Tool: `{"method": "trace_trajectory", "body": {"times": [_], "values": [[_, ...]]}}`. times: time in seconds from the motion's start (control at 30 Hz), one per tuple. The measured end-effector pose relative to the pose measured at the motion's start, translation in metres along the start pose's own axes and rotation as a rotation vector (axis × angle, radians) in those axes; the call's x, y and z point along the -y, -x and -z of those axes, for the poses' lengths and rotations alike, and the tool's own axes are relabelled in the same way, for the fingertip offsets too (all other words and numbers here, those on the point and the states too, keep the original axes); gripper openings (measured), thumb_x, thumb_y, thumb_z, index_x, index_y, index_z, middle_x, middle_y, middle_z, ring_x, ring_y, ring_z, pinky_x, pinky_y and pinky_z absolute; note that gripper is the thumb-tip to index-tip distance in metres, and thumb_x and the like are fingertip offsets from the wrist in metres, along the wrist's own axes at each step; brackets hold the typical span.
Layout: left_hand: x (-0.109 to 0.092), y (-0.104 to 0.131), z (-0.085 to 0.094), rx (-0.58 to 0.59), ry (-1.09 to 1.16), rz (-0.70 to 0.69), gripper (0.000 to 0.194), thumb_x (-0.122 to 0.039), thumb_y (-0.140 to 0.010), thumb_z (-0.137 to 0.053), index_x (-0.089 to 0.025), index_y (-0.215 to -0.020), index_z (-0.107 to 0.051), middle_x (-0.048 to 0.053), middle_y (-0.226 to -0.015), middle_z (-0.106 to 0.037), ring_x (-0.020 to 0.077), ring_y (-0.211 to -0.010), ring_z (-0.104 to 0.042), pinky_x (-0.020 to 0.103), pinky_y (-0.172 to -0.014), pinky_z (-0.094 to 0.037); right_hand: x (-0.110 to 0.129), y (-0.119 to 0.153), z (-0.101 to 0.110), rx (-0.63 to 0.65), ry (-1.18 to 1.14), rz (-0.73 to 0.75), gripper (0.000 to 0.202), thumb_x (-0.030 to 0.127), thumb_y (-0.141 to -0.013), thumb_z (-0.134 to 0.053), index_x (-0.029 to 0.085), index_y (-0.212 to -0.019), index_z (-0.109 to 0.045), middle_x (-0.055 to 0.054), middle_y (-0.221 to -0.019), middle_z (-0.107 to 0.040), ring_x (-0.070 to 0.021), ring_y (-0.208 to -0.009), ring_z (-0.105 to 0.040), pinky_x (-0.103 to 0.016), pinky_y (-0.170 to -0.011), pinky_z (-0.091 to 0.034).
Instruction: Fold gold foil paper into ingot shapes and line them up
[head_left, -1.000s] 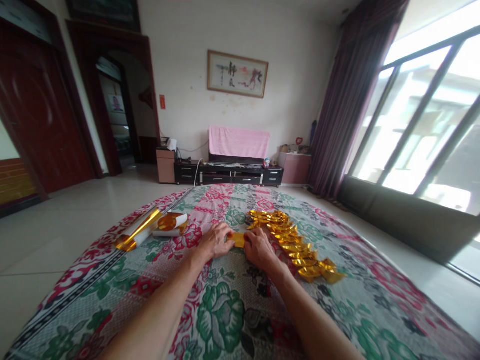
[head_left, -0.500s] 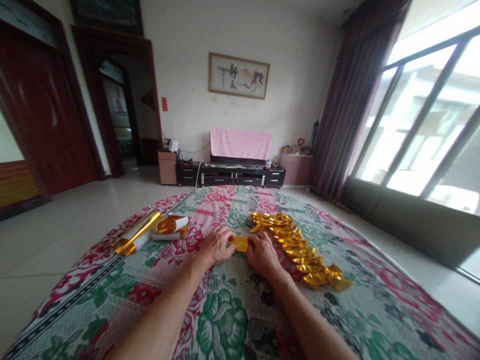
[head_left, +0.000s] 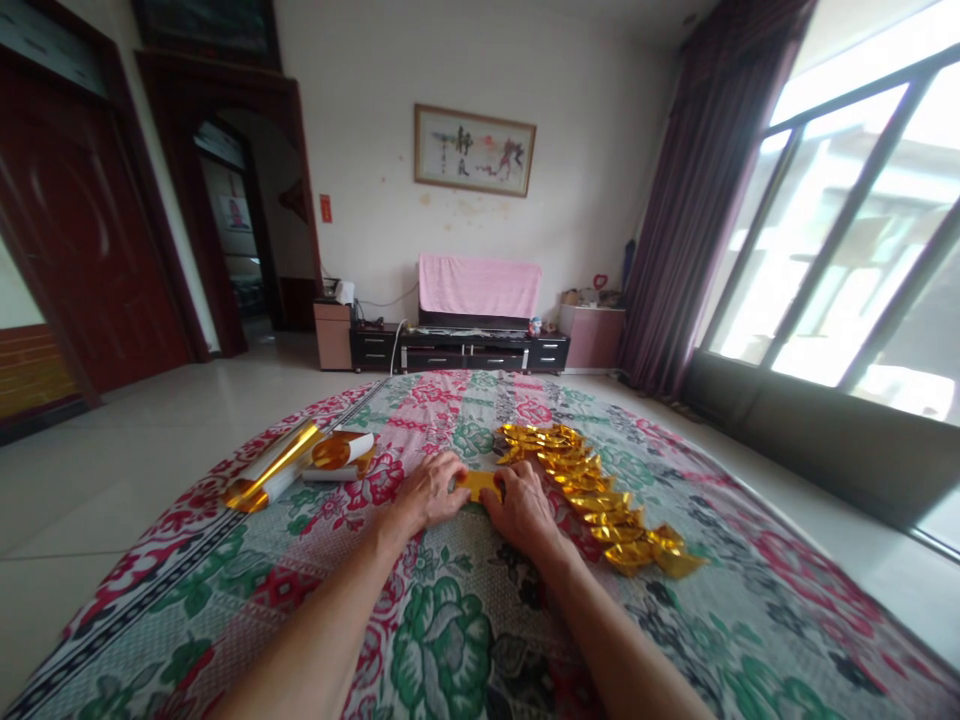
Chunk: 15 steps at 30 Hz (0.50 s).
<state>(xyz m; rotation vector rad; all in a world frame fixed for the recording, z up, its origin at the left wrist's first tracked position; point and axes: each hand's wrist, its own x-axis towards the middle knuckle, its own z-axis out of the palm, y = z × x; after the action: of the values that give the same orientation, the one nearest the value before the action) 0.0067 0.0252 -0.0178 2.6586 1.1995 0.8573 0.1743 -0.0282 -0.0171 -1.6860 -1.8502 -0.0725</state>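
Note:
A small strip of folded gold foil paper [head_left: 480, 484] lies between my hands, low over the patterned cloth. My left hand [head_left: 436, 488] pinches its left end with thumb and fingers. At the other end, my right hand [head_left: 521, 500] grips the paper, the thumb laid over its edge. Part of each end is hidden by my fingers. Just right of my right hand, several folded gold foil ingots [head_left: 589, 490] stand in rows that run toward me.
Curled sheets of gold foil paper with white backs [head_left: 277, 468] lie on the left of the flowered tablecloth [head_left: 442, 650]. Beyond the table are a low black cabinet [head_left: 465, 355], a pink towel [head_left: 480, 285] over a dark object, and a window [head_left: 847, 230] on the right.
Both hands stay on the gold paper. My right thumb has shifted slightly left across it. The view has moved a little.

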Motion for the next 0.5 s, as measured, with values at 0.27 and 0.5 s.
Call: {"method": "trace_trajectory", "body": {"times": [0.27,0.5], "values": [[0.014,-0.001,-0.004,0.06,0.059,-0.026,0.022,-0.018,-0.073,-0.05,-0.021,-0.093,-0.06,0.004,-0.107,-0.055,0.0176,-0.098,-0.052,0.032,-0.09,-0.039,-0.011,-0.003,0.002,0.06,-0.019,0.069,0.019,0.023,-0.079,-0.047,0.017,-0.09,-0.061,-0.008,-0.093,-0.051,-0.0167,-0.087,-0.048,-0.025,-0.08,-0.036],[-0.013,-0.001,-0.003,-0.052,-0.054,0.106,0.021,-0.038,-0.075,-0.052,-0.019,-0.081,-0.057,0.004,-0.088,-0.058,0.0187,-0.087,-0.053,0.033,-0.083,-0.041,-0.003,0.0,0.004,0.034,0.024,0.056,0.016,0.022,-0.078,-0.046,0.016,-0.086,-0.06,-0.009,-0.093,-0.051,-0.0174,-0.086,-0.048,-0.025,-0.078,-0.036]]}}
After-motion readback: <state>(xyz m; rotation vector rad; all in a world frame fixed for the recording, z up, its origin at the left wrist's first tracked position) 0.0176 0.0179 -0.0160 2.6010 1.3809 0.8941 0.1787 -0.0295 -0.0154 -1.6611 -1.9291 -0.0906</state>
